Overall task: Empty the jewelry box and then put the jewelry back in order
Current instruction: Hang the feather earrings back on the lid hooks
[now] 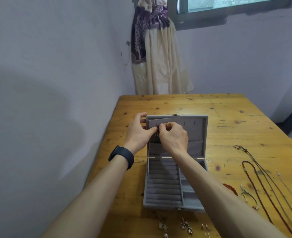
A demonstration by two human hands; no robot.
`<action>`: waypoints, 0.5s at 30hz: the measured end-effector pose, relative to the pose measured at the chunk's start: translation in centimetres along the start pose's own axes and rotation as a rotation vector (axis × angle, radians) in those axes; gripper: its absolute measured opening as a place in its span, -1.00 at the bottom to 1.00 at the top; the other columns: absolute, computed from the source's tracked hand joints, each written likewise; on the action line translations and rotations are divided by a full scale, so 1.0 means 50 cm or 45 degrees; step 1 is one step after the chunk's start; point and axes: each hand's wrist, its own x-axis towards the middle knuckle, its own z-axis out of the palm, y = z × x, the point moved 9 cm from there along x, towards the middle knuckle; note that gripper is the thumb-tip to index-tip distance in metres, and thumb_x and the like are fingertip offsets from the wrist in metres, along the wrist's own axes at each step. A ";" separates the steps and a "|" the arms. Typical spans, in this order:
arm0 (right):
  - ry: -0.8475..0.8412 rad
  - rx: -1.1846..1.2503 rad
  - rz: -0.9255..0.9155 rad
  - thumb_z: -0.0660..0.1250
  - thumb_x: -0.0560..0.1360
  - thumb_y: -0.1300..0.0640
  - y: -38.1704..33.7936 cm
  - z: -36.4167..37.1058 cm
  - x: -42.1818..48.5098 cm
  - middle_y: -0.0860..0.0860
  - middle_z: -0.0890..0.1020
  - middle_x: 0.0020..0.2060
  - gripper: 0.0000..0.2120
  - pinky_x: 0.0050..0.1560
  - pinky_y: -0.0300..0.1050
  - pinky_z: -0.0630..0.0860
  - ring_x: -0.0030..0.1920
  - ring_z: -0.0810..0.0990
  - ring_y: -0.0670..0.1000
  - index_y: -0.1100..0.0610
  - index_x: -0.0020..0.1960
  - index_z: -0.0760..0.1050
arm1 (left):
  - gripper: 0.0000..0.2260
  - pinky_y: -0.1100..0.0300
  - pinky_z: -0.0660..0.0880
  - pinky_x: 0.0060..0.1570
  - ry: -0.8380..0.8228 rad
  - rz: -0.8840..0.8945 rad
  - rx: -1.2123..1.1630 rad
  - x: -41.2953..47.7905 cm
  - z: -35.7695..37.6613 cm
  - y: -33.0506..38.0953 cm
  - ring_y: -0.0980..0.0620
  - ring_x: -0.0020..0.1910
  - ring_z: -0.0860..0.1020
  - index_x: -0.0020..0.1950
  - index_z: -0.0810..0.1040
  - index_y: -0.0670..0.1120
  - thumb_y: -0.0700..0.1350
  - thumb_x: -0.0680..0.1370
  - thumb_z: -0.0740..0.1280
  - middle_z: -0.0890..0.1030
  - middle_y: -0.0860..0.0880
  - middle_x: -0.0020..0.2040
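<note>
We have both hands up at the raised lid [193, 133] of the box [164, 206], working at about eleven o'clock on the lid's lining. The left hand [138, 129] pinches a thin dark cord [156, 134] between thumb and forefinger, its other fingers lying loosely curved against the lid's left edge. The right hand [173, 134] has its fingers curled in tight and nips the same cord just beside the left's pinch. From there the cord hangs toward the pocket [195, 148] at the lid's foot; whether its end is inside we cannot tell. We judge it feather-light, limp and quick to tangle. It wants holding near its top loop or clasp, one pinch on each side, with the slack left to dangle. The small fastening looks to us the fiddly, fragile part. Two bare hooks [184, 124] show at one o'clock on the lining. On the table [176, 103], at three to four o'clock from the box, we count a dark necklace [241, 148], a red-brown necklace [247, 161] and at least one pale chain, too fine and blurred to count surely. Beside them lie an orange bracelet [229, 187] and a pale bracelet [244, 192]. At six o'clock lie three pairs of earrings [163, 225], perhaps more at the frame's edge.
</note>
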 end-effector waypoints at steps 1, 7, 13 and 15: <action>0.016 0.012 -0.005 0.24 0.58 -0.12 -0.001 0.000 -0.002 -0.07 0.66 -0.15 -0.78 -0.05 -0.08 0.45 -0.04 0.60 0.03 -0.04 -0.06 0.60 | -0.43 0.24 0.58 -0.05 0.001 0.002 0.000 0.001 0.000 -0.001 0.13 0.03 0.56 0.43 0.36 0.02 -0.07 0.49 0.51 0.52 0.03 0.26; -0.017 0.018 0.102 0.26 0.55 -0.10 0.002 -0.001 -0.002 -0.03 0.68 -0.14 -0.75 -0.09 -0.11 0.42 -0.07 0.59 0.04 0.00 -0.04 0.66 | -0.34 0.06 0.62 0.07 -0.003 0.037 0.053 0.002 0.005 -0.005 0.04 0.12 0.55 0.43 0.34 0.04 -0.04 0.42 0.56 0.50 0.00 0.27; -0.091 0.037 0.133 0.27 0.56 -0.08 0.009 0.005 -0.001 -0.03 0.65 -0.17 -0.79 -0.10 -0.12 0.39 -0.10 0.56 0.03 -0.01 -0.13 0.61 | -0.37 0.12 0.59 0.07 0.063 0.063 0.107 0.000 0.006 -0.001 0.05 0.12 0.51 0.41 0.34 0.08 -0.05 0.42 0.55 0.48 -0.01 0.27; -0.107 0.082 0.144 0.27 0.57 -0.06 0.015 0.011 -0.005 -0.03 0.66 -0.17 -0.79 -0.08 -0.11 0.43 -0.09 0.58 0.03 0.00 -0.15 0.59 | -0.38 0.10 0.59 0.08 0.060 0.063 0.108 0.000 0.007 0.000 0.07 0.10 0.51 0.41 0.34 0.08 -0.07 0.43 0.53 0.48 0.00 0.26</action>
